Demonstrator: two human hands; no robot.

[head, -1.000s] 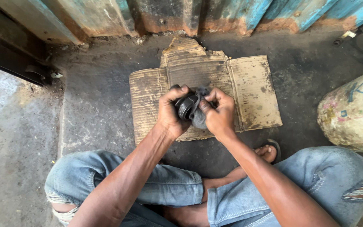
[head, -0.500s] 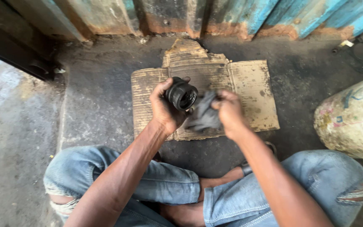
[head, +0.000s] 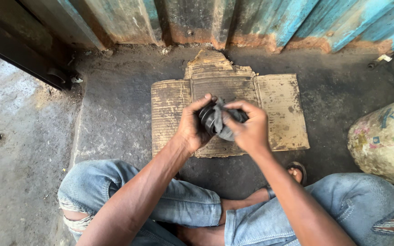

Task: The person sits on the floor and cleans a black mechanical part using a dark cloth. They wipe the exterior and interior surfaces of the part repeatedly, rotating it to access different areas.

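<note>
A black round part (head: 207, 117), ring-shaped and grimy, sits at the centre of the frame, held above a flattened sheet of cardboard (head: 279, 109). The left hand (head: 192, 127) is closed around the part from the left, thumb over its top edge and fingers wrapped beneath. The right hand (head: 251, 130) is clenched on a dark grey rag (head: 224, 124), which is pressed against the right face of the part; rag and part are touching. Both hands hang clear of the cardboard, over its lower middle.

The cardboard lies on a dark, oily concrete floor (head: 110, 114), its torn flap pointing to the top of the frame. Along the upper edge runs a corrugated metal wall (head: 270, 18), blue paint flaking to rust at the base. At the right edge stands 1 pale, stained rounded container (head: 384, 141). In the upper right corner lie small dark objects, too small to identify. Across the lower frame are the person's crossed legs in torn blue jeans (head: 178, 200), with a sandalled foot (head: 295, 172) just below the cardboard.
</note>
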